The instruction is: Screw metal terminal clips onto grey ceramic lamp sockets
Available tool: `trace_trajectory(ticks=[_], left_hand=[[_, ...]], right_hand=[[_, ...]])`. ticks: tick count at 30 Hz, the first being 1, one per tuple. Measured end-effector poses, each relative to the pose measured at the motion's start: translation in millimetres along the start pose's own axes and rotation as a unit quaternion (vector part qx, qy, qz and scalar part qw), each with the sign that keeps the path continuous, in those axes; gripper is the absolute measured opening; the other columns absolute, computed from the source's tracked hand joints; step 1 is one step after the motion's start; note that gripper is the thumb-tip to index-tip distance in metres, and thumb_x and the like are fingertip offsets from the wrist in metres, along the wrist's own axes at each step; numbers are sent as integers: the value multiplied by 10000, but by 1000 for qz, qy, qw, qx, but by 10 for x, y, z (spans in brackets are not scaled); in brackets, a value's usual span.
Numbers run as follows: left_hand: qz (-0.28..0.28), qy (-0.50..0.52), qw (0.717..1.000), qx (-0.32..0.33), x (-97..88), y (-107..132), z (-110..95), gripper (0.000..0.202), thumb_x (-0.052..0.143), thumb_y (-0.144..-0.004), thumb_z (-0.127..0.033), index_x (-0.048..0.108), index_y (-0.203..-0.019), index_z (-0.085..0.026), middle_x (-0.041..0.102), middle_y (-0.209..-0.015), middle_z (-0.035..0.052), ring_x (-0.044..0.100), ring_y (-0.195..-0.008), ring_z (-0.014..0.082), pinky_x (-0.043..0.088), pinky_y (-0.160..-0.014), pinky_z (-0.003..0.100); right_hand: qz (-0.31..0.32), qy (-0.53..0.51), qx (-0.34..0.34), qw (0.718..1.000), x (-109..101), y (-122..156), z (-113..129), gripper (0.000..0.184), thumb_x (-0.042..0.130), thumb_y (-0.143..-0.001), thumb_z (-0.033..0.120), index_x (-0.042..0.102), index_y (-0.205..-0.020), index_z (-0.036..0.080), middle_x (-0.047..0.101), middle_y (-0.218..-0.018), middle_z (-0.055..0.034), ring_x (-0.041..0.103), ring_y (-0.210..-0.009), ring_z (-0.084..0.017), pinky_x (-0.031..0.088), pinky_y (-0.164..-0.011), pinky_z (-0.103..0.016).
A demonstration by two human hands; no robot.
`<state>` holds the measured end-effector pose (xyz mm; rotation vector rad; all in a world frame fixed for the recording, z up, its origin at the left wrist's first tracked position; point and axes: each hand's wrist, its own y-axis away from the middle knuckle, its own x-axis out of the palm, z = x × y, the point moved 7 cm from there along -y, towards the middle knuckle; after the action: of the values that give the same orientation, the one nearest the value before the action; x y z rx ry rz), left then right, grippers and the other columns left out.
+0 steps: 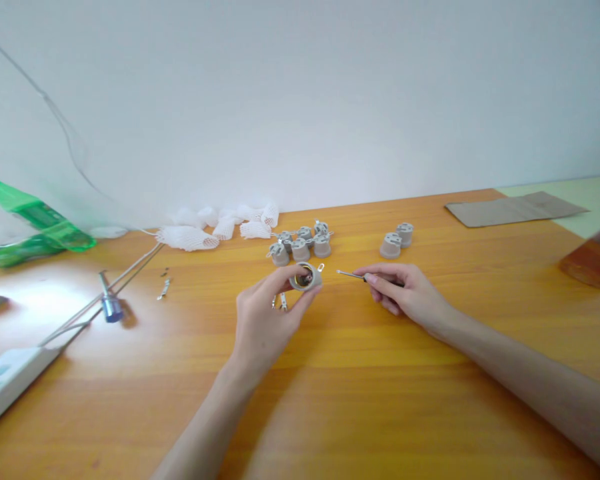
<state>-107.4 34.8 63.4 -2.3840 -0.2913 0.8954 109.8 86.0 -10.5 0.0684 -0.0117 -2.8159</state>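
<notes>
My left hand grips a grey lamp socket between thumb and fingers, its round hollow opening turned toward me. A small metal tab with a hole sticks out at the socket's right side. Closed around the dark handle of a small screwdriver is my right hand; the metal shaft points left, apart from the socket. Small metal pieces show just under my left hand. Behind it stand several grey lamp sockets in a cluster, and two more sockets are farther right.
White foam net sleeves lie along the wall. A blue-handled screwdriver, small metal strips, a power strip and a green plastic bottle are at left. Flat cardboard and a container of amber liquid are at right.
</notes>
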Motion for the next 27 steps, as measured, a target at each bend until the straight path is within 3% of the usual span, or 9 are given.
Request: trace_trajectory(ticks=[2,4,8,13,17,19,22,27], left_hand=[[-3,-112,988,107,-27,35,-148,259,774,-832,-273,683,-1072,-240,798,-942,0,759,-802,163,592,-767,240],[12,-158,972,171,-6,73,-234,335,749,-847,-224,626,-1156,-254,796,-985,-1,761,-821,157,579,-755,225],[35,-164,963,209,44,101,-272,398,729,-858,-191,581,-1223,-252,788,-1030,10,761,-860,164,575,-786,238],[41,-133,971,194,70,96,-249,347,726,-871,-201,617,-1197,-252,782,-1058,21,752,-905,171,569,-827,253],[65,-50,992,98,92,48,-177,401,730,-883,-279,610,-1265,-252,774,-1038,19,733,-833,139,566,-805,242],[81,-33,994,65,119,42,-152,337,724,-889,-336,638,-1200,-236,765,-937,4,698,-723,118,556,-747,234],[103,-92,988,62,178,73,-134,290,721,-870,-452,648,-1019,-214,720,-789,-7,635,-634,122,505,-644,239],[141,-255,955,63,314,163,-93,460,646,-827,-678,609,-871,-221,686,-688,24,616,-608,181,413,-571,277]], right_hand=[[-16,-14,-7,1000,-38,-16,-40,457,652,-885,465,715,-1187,128,543,-669,28,419,-443,-59,267,-420,-222],[-20,-20,-6,1000,-50,-24,-62,467,657,-882,480,712,-1192,135,548,-681,26,426,-437,-61,266,-417,-225],[-11,-15,-9,1000,-32,-20,-59,456,652,-886,496,724,-1169,145,544,-677,26,427,-427,-64,264,-412,-232],[-7,-2,-8,1000,-28,-7,-63,444,651,-890,493,724,-1171,157,562,-687,20,454,-442,-69,285,-424,-233],[-7,-6,-7,1000,-29,-15,-64,459,657,-884,503,717,-1170,149,555,-686,26,445,-436,-67,292,-416,-231],[-8,-6,-12,1000,-35,-21,-58,452,655,-887,502,715,-1164,150,559,-699,25,444,-440,-66,300,-417,-232],[-8,-1,-15,1000,-45,-26,-53,439,651,-891,496,715,-1148,146,554,-699,27,445,-441,-67,295,-415,-233],[-6,2,-11,1000,-46,-22,-43,456,642,-895,492,701,-1167,130,552,-690,27,455,-441,-73,290,-414,-233]])
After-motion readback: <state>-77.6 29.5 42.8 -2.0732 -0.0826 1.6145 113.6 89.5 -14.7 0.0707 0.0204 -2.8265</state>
